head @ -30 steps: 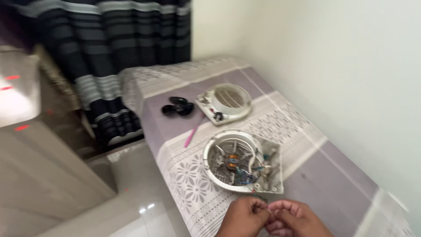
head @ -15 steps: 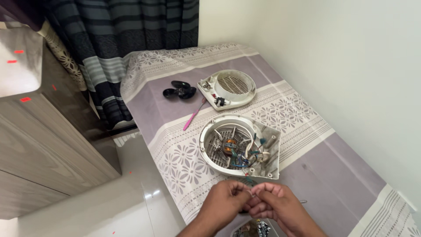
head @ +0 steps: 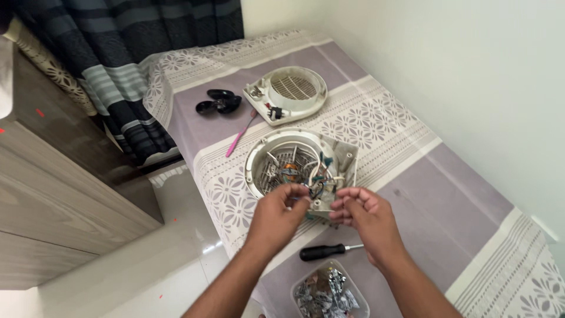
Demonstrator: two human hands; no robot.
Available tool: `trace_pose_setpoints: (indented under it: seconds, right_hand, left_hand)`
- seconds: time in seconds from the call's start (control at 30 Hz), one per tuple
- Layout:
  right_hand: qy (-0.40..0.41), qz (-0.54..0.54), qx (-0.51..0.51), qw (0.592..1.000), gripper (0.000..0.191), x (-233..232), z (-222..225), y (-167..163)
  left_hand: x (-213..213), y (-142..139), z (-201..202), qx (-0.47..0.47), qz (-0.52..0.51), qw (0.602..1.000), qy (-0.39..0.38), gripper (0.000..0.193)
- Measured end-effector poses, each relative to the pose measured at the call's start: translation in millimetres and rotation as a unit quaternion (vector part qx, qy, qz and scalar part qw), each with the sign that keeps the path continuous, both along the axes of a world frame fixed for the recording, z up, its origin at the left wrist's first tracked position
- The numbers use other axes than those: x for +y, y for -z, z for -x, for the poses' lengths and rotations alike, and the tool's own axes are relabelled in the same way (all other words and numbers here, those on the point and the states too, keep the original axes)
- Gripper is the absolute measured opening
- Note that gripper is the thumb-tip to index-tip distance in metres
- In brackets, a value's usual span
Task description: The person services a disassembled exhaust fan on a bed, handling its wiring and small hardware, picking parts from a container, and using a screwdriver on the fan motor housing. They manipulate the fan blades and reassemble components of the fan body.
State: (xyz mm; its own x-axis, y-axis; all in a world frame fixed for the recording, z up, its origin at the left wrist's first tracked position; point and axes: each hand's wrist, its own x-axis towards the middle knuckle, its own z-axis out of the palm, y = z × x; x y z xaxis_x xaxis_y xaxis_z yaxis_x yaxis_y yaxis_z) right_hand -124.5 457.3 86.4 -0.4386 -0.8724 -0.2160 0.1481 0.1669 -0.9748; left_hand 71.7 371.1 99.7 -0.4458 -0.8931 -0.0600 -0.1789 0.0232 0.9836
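Observation:
An opened white fan heater housing (head: 276, 154) lies on the cloth-covered table, its coil, wires and small parts exposed. My left hand (head: 281, 213) is at its near edge, fingers pinched among the coloured wires. My right hand (head: 360, 213) hovers beside it at the housing's near right corner, fingers curled together; whether it holds anything is unclear. The heater's front grille cover (head: 289, 92) lies farther back.
A black fan blade (head: 218, 102) and a pink tool (head: 239, 136) lie beyond the housing. A black-handled screwdriver (head: 323, 251) and a clear tub of metal screws (head: 327, 291) sit near me. A striped curtain (head: 123, 65) and wooden cabinet (head: 53, 194) stand left; a white wall right.
The view has moved closer and lower. Both hands have risen from the table's near edge to the housing's near rim, the left now among the wires.

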Motion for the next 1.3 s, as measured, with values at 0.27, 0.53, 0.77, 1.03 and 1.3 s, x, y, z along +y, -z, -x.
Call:
trace_pose_setpoints:
  seconds: [0.27, 0.53, 0.77, 1.03, 1.3]
  right_hand:
    - [0.093, 0.038, 0.108, 0.989, 0.027, 1.2, 31.5, 17.6]
    - [0.118, -0.030, 0.096, 0.988, 0.043, -16.9, 49.2, 36.1]
    - [0.108, -0.049, 0.074, 0.990, 0.046, -32.8, 51.0, 43.0]
    - [0.084, -0.081, 0.085, 0.990, 0.049, -45.2, 56.3, 49.9]
    - [0.060, -0.089, 0.116, 0.988, 0.044, -48.6, 63.5, 53.8]
  left_hand:
    - [-21.8, 3.9, 9.1, -0.092, 0.196, 0.975, -0.060, 0.028]
    - [-69.0, 38.5, 15.0, -0.166, 0.172, 0.954, -0.183, 0.033]
    - [-99.1, 61.9, 16.6, -0.248, 0.083, 0.955, -0.142, 0.050]
    - [-113.1, 64.8, 12.4, -0.282, 0.018, 0.946, -0.161, 0.056]
    - [-110.1, 54.9, 20.9, -0.231, -0.050, 0.959, -0.157, 0.056]
